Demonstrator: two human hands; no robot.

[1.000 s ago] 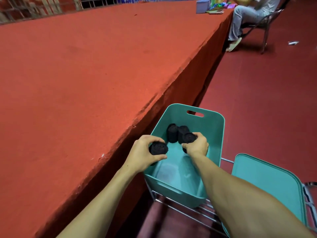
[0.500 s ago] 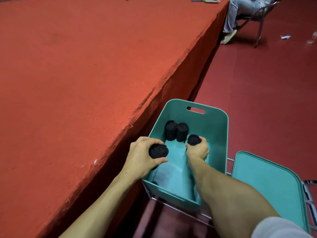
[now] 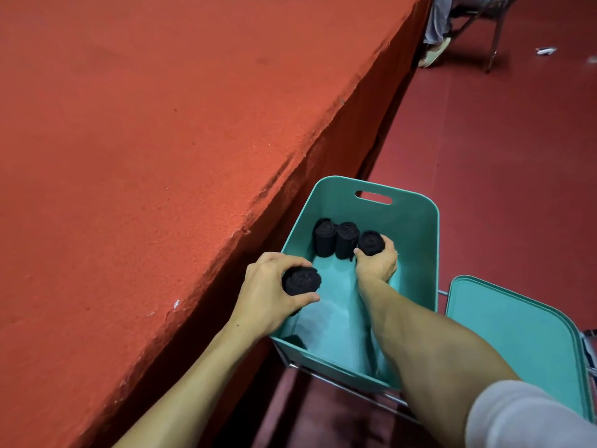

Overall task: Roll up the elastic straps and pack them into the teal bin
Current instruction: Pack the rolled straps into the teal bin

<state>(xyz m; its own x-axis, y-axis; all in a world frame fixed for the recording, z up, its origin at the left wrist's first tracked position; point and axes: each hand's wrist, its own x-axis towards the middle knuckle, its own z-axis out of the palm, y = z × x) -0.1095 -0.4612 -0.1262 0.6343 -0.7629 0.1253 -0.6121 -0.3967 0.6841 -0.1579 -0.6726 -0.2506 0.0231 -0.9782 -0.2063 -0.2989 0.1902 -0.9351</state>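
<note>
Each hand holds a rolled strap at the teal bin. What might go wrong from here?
The right hand holds the right-hand roll close beside the two standing rolls; a nudge may topple them. The left hand grips the left-hand roll right at the left rim of the teal bin; released there, it may drop outside, against the red table. No fastening shows on any roll, so they may unwind once let go.

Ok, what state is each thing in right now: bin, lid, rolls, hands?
Teal bin: open.
Teal lid: lying flat, right of the bin.
Two rolled straps: upright, side by side, at the bin's far end.
Third roll: gripped by right hand, inside the bin beside the pair.
Fourth roll: gripped by left hand, over the bin's near-left rim.
</note>
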